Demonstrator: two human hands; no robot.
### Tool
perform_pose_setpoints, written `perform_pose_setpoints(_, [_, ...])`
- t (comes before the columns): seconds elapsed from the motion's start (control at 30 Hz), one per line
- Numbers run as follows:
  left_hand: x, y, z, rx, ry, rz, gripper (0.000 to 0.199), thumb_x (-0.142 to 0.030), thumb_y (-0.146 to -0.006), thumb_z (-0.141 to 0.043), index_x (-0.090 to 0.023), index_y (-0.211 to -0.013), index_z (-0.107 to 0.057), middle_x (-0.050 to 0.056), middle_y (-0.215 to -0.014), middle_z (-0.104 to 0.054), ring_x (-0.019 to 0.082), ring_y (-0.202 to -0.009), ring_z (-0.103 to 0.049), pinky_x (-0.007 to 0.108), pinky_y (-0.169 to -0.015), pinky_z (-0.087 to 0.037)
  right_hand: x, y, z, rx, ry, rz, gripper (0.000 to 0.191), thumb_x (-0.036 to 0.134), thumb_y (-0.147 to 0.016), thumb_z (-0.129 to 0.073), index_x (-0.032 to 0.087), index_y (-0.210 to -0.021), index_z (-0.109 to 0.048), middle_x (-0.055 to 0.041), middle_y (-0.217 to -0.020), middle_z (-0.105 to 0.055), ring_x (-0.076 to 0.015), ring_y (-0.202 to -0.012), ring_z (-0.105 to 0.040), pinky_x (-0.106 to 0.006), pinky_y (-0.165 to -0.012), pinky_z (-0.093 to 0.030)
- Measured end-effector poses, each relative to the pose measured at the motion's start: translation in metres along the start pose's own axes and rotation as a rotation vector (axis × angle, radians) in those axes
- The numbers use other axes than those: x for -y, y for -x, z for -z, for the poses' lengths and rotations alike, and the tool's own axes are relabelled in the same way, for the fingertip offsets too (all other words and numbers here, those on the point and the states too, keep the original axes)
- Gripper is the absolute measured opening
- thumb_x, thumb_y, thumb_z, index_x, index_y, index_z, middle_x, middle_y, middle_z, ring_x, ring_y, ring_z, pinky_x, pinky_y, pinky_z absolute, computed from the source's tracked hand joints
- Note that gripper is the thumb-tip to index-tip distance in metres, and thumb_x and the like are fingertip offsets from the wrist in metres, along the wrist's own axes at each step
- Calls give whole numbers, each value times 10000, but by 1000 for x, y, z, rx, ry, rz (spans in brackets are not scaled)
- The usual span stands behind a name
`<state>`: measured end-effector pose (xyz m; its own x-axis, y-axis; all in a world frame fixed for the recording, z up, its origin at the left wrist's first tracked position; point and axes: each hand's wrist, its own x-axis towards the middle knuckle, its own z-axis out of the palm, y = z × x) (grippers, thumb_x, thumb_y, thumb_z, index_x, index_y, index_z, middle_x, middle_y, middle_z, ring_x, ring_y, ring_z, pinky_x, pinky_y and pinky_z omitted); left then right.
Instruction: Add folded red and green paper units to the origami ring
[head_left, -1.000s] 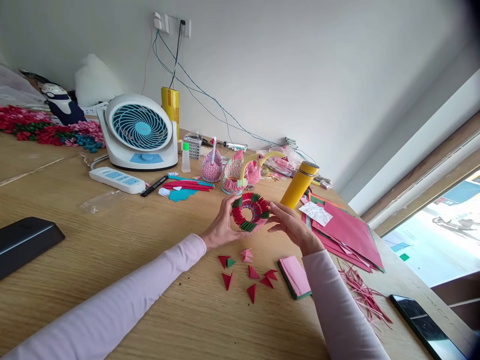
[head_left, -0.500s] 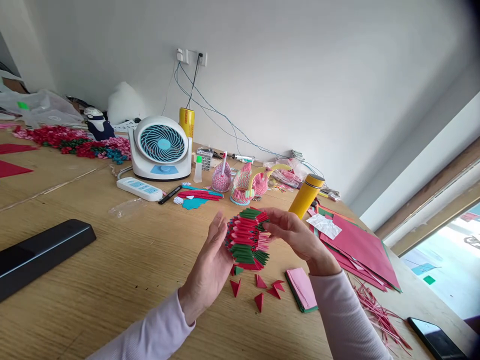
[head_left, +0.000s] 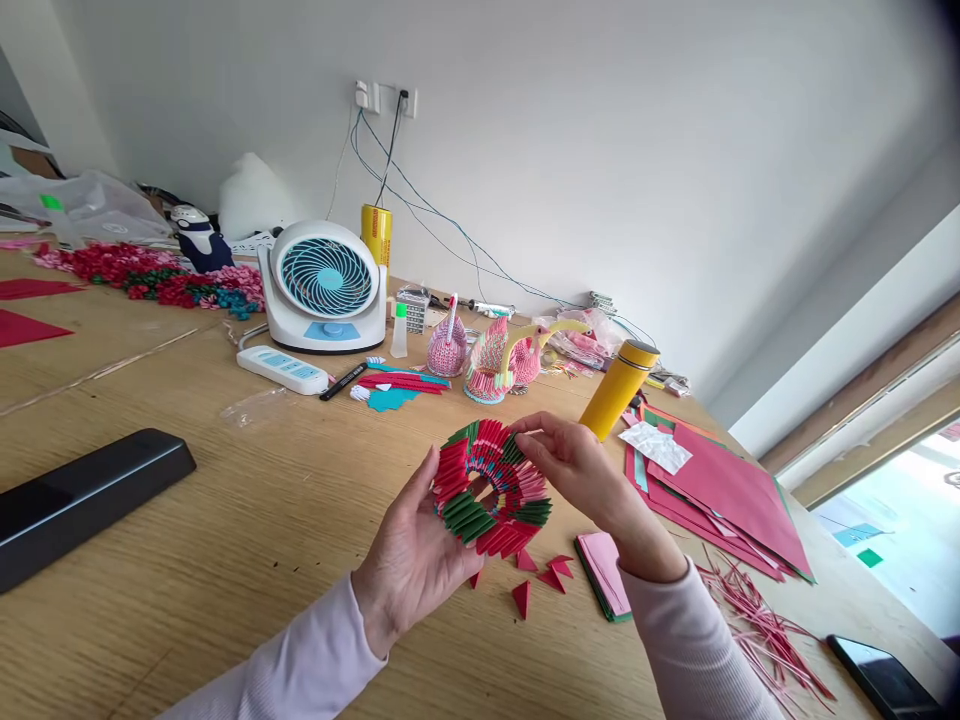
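Observation:
A ring of folded paper pieces (head_left: pixel 454 468), red and green on the outside with blue showing inside, is held above the table. My left hand (head_left: pixel 412 555) supports it from the left and below, thumb on its side and palm turned up. At its upper right edge, the fingers of my right hand (head_left: pixel 574 465) pinch near a green section. Beneath the ring lie several loose red paper triangles (head_left: pixel 522 598), some partly hidden by it. A stack of pink and green paper slips (head_left: pixel 604 575) sits to the right, under my right wrist.
Farther back stand a white fan (head_left: pixel 328 285), a power strip (head_left: pixel 283 370), folded-paper swans (head_left: pixel 491 360) and a yellow bottle (head_left: pixel 619 390). Red paper sheets (head_left: pixel 735 490), paper strips (head_left: pixel 750 625) and a phone (head_left: pixel 889 680) lie right. A black bar-shaped object (head_left: pixel 90 500) lies left.
The paper ring has tilted so its centre hole now faces me. My left hand has turned palm up beneath it, while my right hand stays at its upper right edge.

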<state>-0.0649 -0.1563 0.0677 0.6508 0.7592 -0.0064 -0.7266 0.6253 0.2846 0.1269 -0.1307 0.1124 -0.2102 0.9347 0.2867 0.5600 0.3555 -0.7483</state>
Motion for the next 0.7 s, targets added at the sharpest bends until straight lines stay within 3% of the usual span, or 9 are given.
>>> perform_pose_setpoints(0.13, [1, -1, 7, 29, -15, 27, 595, -584, -903, -533, -198, -1355, -506, 140, -1292, -620, 345, -1256, -546, 574, -1097, -367, -2, -1, -4, -18, 15, -14, 197, 377, -884, -539, 185, -872, -582, 12, -600, -607, -114, -529, -495, -239, -493, -354])
perform_pose_setpoints(0.27, [3, -4, 13, 67, -60, 54, 612, -637, -893, -498, -251, -1367, -491, 125, -1347, -577, 354, -1251, -544, 592, -1062, -387, -7, -3, -7, 0, -28, -11, 200, 383, -881, -528, 197, -847, -595, -11, -672, -641, -135, -600, -556, -252, -531, -402])
perform_pose_setpoints(0.5, [4, -7, 20, 43, -22, 87, 523, -593, -922, -476, -263, -1325, -516, 101, -1338, -577, 340, -1228, -561, 580, -1036, -418, -7, -5, -11, 33, -77, -45, 218, 377, -859, -556, 180, -794, -620, -30, -705, -672, -134, -609, -564, -253, -548, -424])
perform_pose_setpoints(0.7, [4, -8, 20, 23, -17, 95, 474, -521, -935, -497, -224, -1304, -529, 116, -1272, -619, 321, -1179, -600, 560, -1025, -448, 2, -3, -14, -8, 51, -41, 236, 364, -875, -558, 177, -751, -630, -35, -683, -674, -136, -593, -557, -251, -546, -412])
